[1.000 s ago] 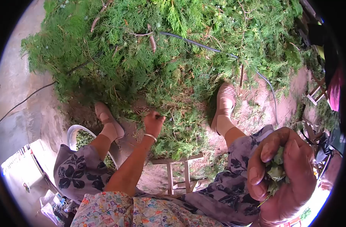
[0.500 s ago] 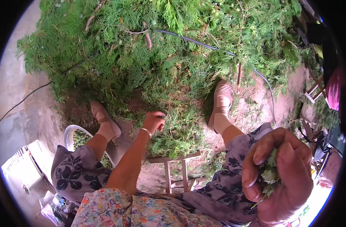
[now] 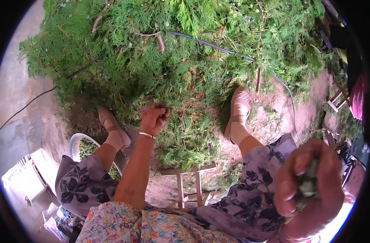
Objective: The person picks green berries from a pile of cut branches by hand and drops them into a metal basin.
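Observation:
Close to the camera at the lower right, my right hand (image 3: 310,190) is curled round a small bunch of green cones (image 3: 307,187); it is a little blurred. My left hand (image 3: 155,117), with a pale bracelet at the wrist, hangs over the near edge of a heap of green conifer branches (image 3: 201,77). Its fingers are bent together, and a small dark thing shows at the fingertips, too small to name. Left of my left forearm, a metal basin (image 3: 74,146) holds many green cones, partly hidden by my leg.
A wooden stool frame (image 3: 189,171) stands between my legs. A dark cable (image 3: 209,43) runs across the branches. My shoes (image 3: 239,106) are on the earth floor. At the right edge are another wooden frame (image 3: 337,101) and pink cloth (image 3: 357,97).
My left hand has moved up and slightly left, turning at the wrist. My right hand, still round the green cones, has shifted a little to the right.

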The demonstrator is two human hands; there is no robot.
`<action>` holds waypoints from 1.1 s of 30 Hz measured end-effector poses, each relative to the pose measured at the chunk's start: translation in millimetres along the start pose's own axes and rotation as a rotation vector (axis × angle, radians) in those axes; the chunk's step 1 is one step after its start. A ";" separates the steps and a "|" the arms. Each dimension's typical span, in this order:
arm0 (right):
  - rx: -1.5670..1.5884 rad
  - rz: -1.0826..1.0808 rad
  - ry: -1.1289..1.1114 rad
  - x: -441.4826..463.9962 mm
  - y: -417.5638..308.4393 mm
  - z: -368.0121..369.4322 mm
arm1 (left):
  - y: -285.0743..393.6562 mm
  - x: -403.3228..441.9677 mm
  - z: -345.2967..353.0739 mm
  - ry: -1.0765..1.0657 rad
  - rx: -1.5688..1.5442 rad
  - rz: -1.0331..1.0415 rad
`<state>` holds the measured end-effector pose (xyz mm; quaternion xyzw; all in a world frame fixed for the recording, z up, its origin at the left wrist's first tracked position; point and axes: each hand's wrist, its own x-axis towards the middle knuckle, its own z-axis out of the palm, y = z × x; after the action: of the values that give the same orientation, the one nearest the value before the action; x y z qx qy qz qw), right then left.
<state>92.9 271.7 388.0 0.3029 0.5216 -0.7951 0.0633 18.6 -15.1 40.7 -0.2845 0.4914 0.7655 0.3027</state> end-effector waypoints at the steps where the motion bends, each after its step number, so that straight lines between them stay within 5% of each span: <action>1: 0.134 -0.040 0.095 -0.5 -1.2 -1.1 | 1.2 1.9 8.5 -0.066 -0.132 -0.056; 4: 0.270 -0.087 0.202 1.1 -2.2 -1.2 | -2.6 4.5 51.0 -0.134 -0.203 -0.118; 6: 0.274 -0.098 0.227 1.9 -2.3 -1.8 | -13.6 14.3 77.6 -0.130 0.420 -0.057; 7: 0.274 -0.098 0.232 3.0 -9.1 -10.3 | -21.9 23.2 87.9 -0.134 0.421 -0.060; 9: 0.157 0.333 -0.242 5.4 -29.7 -41.0 | -41.4 44.6 99.7 -0.122 0.958 0.411; 10: 0.157 0.330 -0.237 9.0 -29.8 -51.6 | -46.8 55.2 100.5 -0.129 0.958 0.411; 12: 0.150 0.295 -0.549 17.2 -21.1 -68.1 | -56.0 71.2 102.5 -0.075 1.379 0.774; 16: -0.030 0.085 -0.512 12.0 -16.9 -65.8 | -59.9 80.7 106.5 -0.048 1.707 0.441; 18: 0.018 0.107 -0.525 13.8 -16.6 -69.7 | -55.1 71.3 108.0 -0.047 1.742 0.527; 20: 0.068 0.125 -0.546 14.8 -11.1 -75.2 | -38.2 55.2 107.1 -0.146 1.032 0.100; 22: 0.265 0.120 -0.649 16.7 0.7 -84.1 | -24.9 35.9 88.3 -0.209 0.810 -0.015; 24: 0.354 0.202 -0.600 15.0 -2.9 -82.4 | -29.9 21.6 60.0 -0.264 0.187 -0.277; 29: 0.464 0.221 -0.540 9.9 6.0 -74.1 | -41.4 -19.4 54.9 -0.321 -0.082 -0.298; 32: -0.157 -0.036 0.302 -2.1 -14.5 3.8 | -26.7 -45.5 96.8 -0.331 -0.204 -0.321; 33: 0.008 -0.019 0.228 -1.8 -13.6 1.5 | -18.1 -52.8 110.3 -0.346 -0.144 -0.247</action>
<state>88.1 276.1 400.2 0.3867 0.5250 -0.7582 -0.0052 51.5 83.2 108.1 -0.2276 0.3377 0.7930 0.4531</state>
